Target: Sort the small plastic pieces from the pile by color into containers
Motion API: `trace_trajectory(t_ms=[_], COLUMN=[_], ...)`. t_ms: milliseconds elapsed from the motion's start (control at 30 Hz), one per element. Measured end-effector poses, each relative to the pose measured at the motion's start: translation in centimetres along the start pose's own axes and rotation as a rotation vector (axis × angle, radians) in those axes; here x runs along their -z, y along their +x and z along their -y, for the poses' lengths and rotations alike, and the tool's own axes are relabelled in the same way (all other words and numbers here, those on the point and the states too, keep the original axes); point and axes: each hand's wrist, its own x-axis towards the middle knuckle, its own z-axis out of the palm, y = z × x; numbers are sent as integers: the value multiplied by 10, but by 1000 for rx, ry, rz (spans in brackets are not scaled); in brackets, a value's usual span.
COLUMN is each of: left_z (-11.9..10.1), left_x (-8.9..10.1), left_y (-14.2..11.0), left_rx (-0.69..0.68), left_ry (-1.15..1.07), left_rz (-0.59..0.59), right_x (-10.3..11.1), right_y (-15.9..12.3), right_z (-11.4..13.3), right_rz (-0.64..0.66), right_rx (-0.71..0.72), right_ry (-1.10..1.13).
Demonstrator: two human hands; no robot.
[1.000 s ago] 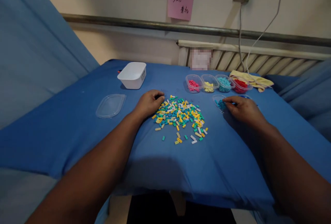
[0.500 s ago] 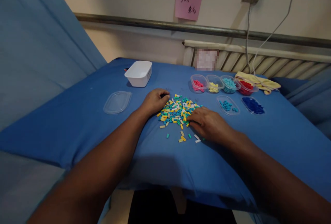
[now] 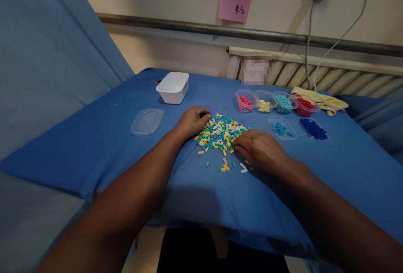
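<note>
A loose pile of small brick-like pieces (image 3: 220, 132) in yellow, white, green, teal and cream lies on the blue cloth (image 3: 192, 180). My left hand (image 3: 192, 121) rests at the pile's left edge, its fingers bent and a gap showing between thumb and forefinger; nothing is visible in it. At the right edge, my right hand (image 3: 260, 145) dips its fingertips into the pieces with thumb and fingers drawn together. Whatever they pinch is hidden. Several stray pieces (image 3: 225, 167) lie in front of the pile.
Clear tubs of pink (image 3: 245, 103), pale yellow (image 3: 264, 106), light blue (image 3: 283, 103) and red pieces (image 3: 304, 106) line the back right. Lids with teal (image 3: 279, 129) and dark blue pieces (image 3: 313, 129) lie before them. A white box (image 3: 173, 89) and clear lid (image 3: 147, 122) are left.
The whole view has shifted slightly, so everything sits a little further right. Both hands keep nearly the same place and pose at the pile.
</note>
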Motion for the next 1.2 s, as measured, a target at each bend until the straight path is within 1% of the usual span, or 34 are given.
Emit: trace_trajectory(t_ms=[100, 167, 233, 333, 367, 433, 500, 567, 633, 700, 767, 800, 867, 933, 1000, 1067, 1100, 1200], left_z=[0, -1, -1, -1, -2, -7, -17, -31, -48, -62, -73, -76, -80, -81, -79, -76, -75, -72], left_x=[1, 1, 0, 1, 1, 4, 6, 9, 9, 9, 9, 10, 13, 18, 21, 21, 20, 12], left_y=[-1, -1, -1, -2, -2, -4, -9, -16, -25, -33, -40, -43, -47, -50, -51, -49, -48, -44], left_rx=[-8, -6, 7, 5, -17, -111, -244, -381, -497, -577, -623, -641, -685, -723, -738, -720, -709, -706], left_ry=[-9, -11, -15, -20, -15, 4, 23, 37, 72, 142, 204, 215, 192, 151, 137, 152, 160, 173], left_rz=[0, 3, 4, -7, -13, -28, -33, 4, 106, 218, 299, 330, 395, 445, 453, 404, 373, 298], right_x=[1, 4, 6, 7, 6, 5, 4, 2, 0, -5, -10, -12, -14, -12, -10, -8, -8, -9], right_y=[-7, -17, -29, -45, -49, -54, -53, -46, -34, -21, -10, -7, -5, -9, -13, -16, -16, -14], right_z=[-18, -39, -67, -107, -117, -128, -127, -114, -93, -69, -49, -43, -37, -39, -44, -49, -49, -48], right_rz=[-175, -313, -431, -472, -457, -417, -406, -429, -428, -358, -267, -226, -178, -193, -256, -292, -284, -196], right_rx=[-65, -152, -262, -464, -515, -578, -570, -483, -318, -112, 67, 134, 211, 218, 170, 105, 87, 91], right_ry=[123, 168, 126, -3, -33, -76, -91, -68, -5, 63, 115, 129, 144, 151, 144, 126, 123, 146])
